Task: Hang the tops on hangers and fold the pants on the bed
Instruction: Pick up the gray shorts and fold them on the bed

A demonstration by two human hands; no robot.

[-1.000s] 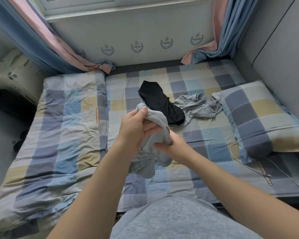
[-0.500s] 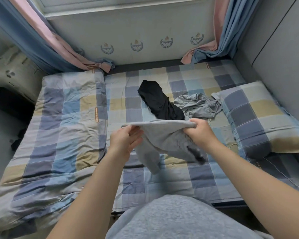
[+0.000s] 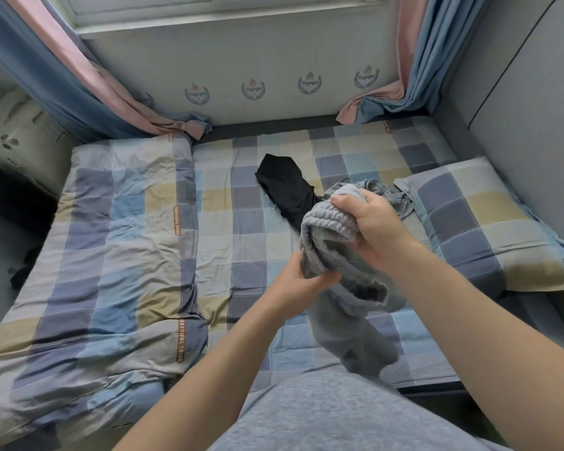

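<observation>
Grey pants (image 3: 326,229) are held bunched in mid-air over the centre-right of the bed (image 3: 241,242), one leg dangling toward the lower edge of the frame. Open checked sheet lies left of centre, bounded by a folded quilt (image 3: 111,239) at left, a pillow (image 3: 482,222) at right, and walls along the top and right of the frame. A black garment (image 3: 287,190) and another grey garment (image 3: 401,200) lie at centre, just behind the hands. The right hand (image 3: 372,229) grips the ribbed waistband, fingers curled tight. The left hand (image 3: 293,284) pinches the fabric from below.
</observation>
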